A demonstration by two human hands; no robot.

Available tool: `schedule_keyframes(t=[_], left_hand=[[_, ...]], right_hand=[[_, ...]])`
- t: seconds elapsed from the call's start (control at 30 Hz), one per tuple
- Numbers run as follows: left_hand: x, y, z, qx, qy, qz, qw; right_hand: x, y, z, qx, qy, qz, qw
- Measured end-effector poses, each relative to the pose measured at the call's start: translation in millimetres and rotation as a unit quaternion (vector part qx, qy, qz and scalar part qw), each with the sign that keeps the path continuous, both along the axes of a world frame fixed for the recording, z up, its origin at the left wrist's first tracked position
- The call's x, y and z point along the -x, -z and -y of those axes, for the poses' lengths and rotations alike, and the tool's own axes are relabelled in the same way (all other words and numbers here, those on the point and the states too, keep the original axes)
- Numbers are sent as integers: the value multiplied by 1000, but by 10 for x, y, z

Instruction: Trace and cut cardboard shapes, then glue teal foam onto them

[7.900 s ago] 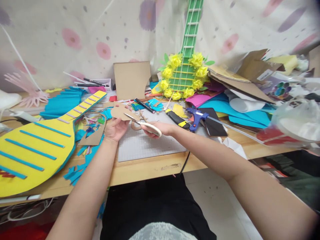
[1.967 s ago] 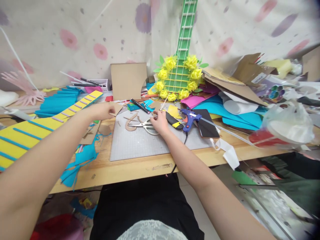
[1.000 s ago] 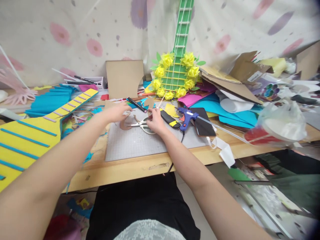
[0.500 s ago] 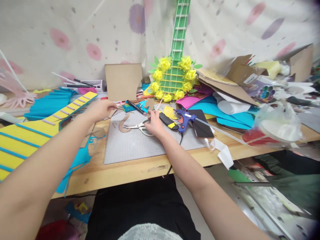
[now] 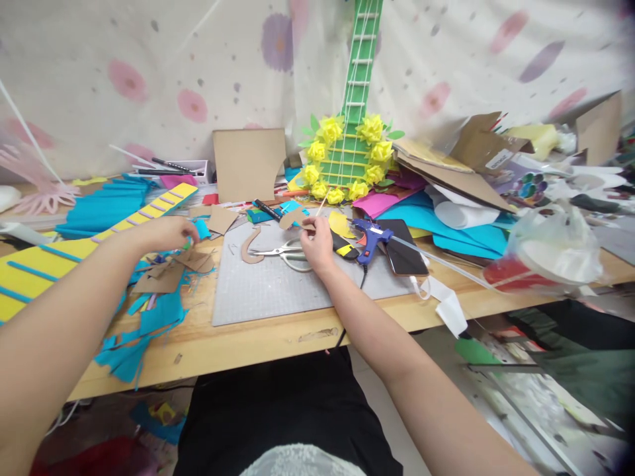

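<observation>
My left hand [image 5: 171, 233] hangs over a heap of cardboard scraps [image 5: 166, 276] and blue paper strips [image 5: 161, 314] at the left. Its fingers curve down loosely and look apart, with nothing plainly held. In my right hand [image 5: 317, 244] a small brown cardboard piece [image 5: 292, 219] is pinched, pointing left. A thin pale stick [image 5: 322, 201] rises by those fingers. Beneath the right hand, scissors [image 5: 285, 251] lie on the grey cutting mat [image 5: 268, 297], their blade tips beside a curved cardboard strip [image 5: 249, 248]. A black-and-yellow utility knife [image 5: 343, 246] lies just right of the hand.
A blue glue gun [image 5: 368, 239] and a phone [image 5: 404, 248] lie at the mat's right. A green paper guitar with yellow flowers [image 5: 350, 152] stands behind; a yellow one [image 5: 30, 271] lies left. Coloured paper [image 5: 456, 211] and a bagged tub [image 5: 540, 254] crowd the right.
My left hand has moved left and down from the mat's far corner to the scrap heap. The cardboard piece in my right hand has tipped leftward. The view has shifted slightly.
</observation>
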State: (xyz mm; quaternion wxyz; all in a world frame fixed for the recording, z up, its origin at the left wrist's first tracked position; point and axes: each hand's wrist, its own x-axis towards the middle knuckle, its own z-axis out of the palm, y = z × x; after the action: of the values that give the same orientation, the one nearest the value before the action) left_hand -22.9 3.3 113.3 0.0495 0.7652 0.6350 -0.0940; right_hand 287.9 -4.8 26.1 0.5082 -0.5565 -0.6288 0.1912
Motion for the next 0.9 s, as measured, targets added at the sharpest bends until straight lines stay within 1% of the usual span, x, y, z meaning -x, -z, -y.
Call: schedule_keyframes(t=[0.03, 0.1, 0.17, 0.27, 0.33, 0.43, 0.53, 0.63, 0.7, 0.8, 0.9], left_hand=[[-72, 16, 17, 27, 23, -17, 999], [-199, 78, 65, 33, 79, -16, 996], [-267, 165, 124, 63, 105, -6, 992], [-249, 263, 211, 140, 87, -7, 986], [-198, 267, 256, 166, 65, -10, 984], [-147, 193, 295, 158, 39, -16, 986], [-151, 94, 294, 134, 10, -14, 991], [-173, 19, 263, 97, -40, 7, 994], [-181, -17, 235, 75, -70, 22, 994], [-186, -69, 192, 35, -86, 40, 995], [-210, -110, 156, -33, -100, 0, 994]], right_hand=[[6, 4, 4, 3, -8, 0, 1000], [29, 31, 19, 1, -42, 25, 999], [65, 73, 45, -6, -96, 80, 992], [127, 136, 86, -9, -187, 195, 963], [163, 162, 99, 0, -207, 246, 947], [200, 164, 97, 21, -175, 267, 948], [224, 143, 94, 25, -156, 273, 949], [245, 133, 101, 32, -126, 270, 954], [255, 138, 106, 42, -97, 258, 960], [257, 153, 105, 39, -76, 229, 970], [234, 163, 78, 11, -73, 165, 984]])
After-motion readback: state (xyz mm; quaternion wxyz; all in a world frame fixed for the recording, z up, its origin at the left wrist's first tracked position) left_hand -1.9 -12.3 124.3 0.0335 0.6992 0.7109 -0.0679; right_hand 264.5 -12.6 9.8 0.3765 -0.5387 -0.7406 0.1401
